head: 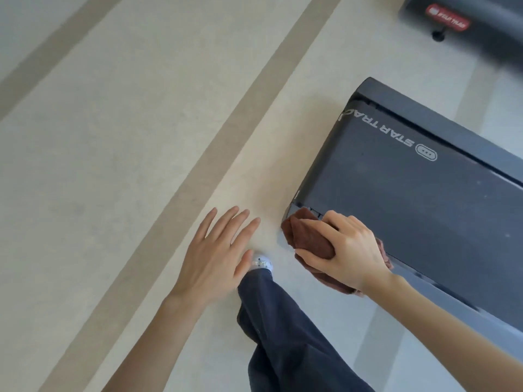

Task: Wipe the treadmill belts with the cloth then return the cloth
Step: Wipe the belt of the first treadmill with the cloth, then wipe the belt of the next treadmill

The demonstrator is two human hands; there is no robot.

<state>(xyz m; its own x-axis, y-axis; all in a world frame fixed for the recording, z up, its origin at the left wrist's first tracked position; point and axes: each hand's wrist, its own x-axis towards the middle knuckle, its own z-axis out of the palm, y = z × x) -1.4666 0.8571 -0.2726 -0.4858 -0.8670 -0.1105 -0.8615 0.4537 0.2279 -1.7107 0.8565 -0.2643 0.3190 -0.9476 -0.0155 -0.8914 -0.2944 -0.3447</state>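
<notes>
The right hand grips a folded reddish-brown terry cloth, pressing it onto the near corner of the dark grey rubber treadmill belt; the left hand, fingers extended, hovers empty beside it

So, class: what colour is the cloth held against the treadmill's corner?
Reddish brown. The cloth, gripped by the right hand, shows best in the head view.

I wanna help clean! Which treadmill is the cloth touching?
The nearer treadmill, with white letters on its belt: the right hand grips the brown cloth at its corner. The far treadmill, with the red badge, is untouched.
</notes>
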